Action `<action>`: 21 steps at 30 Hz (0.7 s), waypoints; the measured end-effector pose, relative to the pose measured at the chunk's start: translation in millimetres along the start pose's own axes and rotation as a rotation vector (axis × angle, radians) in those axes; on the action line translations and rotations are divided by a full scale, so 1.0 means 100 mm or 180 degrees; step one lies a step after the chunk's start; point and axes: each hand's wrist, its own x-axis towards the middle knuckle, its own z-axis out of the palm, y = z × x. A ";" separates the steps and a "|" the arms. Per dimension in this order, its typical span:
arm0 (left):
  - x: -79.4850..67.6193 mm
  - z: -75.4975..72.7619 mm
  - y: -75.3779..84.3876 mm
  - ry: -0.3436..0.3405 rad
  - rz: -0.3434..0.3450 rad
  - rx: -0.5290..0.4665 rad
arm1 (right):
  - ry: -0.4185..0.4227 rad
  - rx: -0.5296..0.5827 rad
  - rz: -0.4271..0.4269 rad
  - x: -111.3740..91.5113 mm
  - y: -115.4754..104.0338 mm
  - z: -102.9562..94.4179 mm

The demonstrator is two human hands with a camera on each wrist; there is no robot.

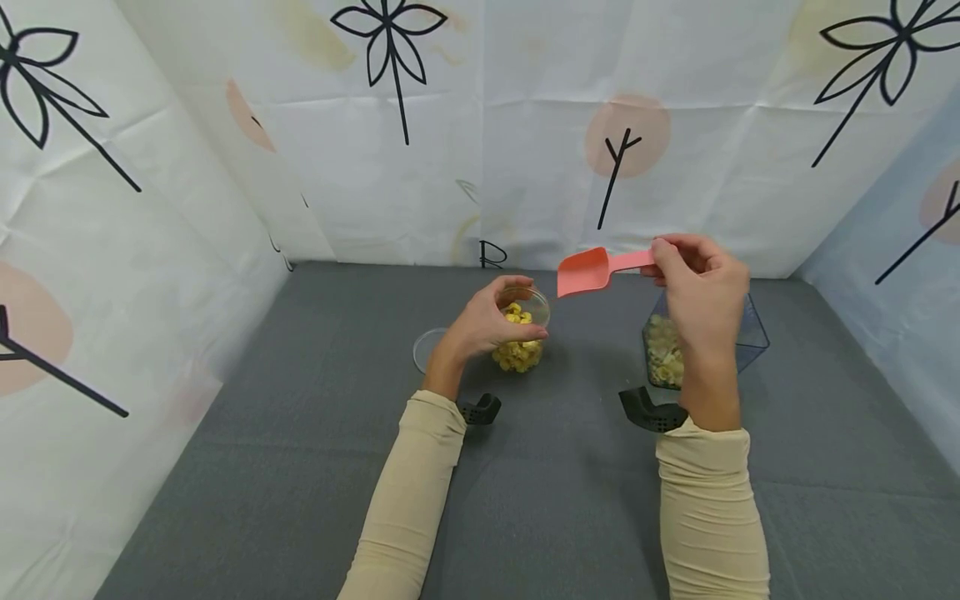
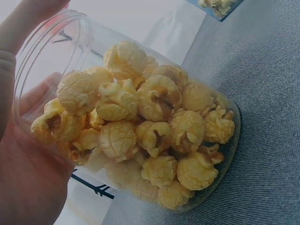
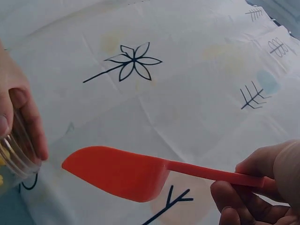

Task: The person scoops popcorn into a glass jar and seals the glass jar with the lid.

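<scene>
Your left sleeve (image 1: 405, 500) and right sleeve (image 1: 711, 508) are plain beige, wrinkled cloth; you also wear a curved black left wrist bracket (image 1: 482, 409) and a similar right wrist bracket (image 1: 651, 412).

A clear jar (image 1: 543, 310) of yellow popcorn (image 1: 517, 357) is held near its rim by the left hand (image 1: 487, 322) on the grey table (image 1: 558, 492). A pink scoop (image 1: 587, 272) is pinched by its handle in the right hand (image 1: 705, 287), raised, its blade pointed toward the jar. A clear container (image 1: 752, 337) of paler popcorn (image 1: 663, 354) is partly hidden by the right hand. A round clear lid (image 1: 425, 350) is partly covered by the left wrist (image 1: 445, 367).
</scene>
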 end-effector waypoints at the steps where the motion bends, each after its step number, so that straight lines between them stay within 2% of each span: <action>1: 0.00 0.00 0.00 -0.0002 0.0001 -0.0008 | 0.0065 0.0089 0.0003 0.02 0.00 -0.04; 11: 0.00 0.00 0.00 -0.0026 -0.0008 -0.0014 | 0.0762 0.0573 -0.0084 0.09 -0.10 -0.38; 16: 0.01 0.00 -0.01 -0.0013 0.0032 0.0010 | 0.0955 0.0699 -0.0001 0.11 -0.14 -0.52; 21: 0.01 0.01 -0.02 -0.0010 0.0041 0.0039 | 0.1133 0.0657 0.0085 0.13 -0.16 -0.64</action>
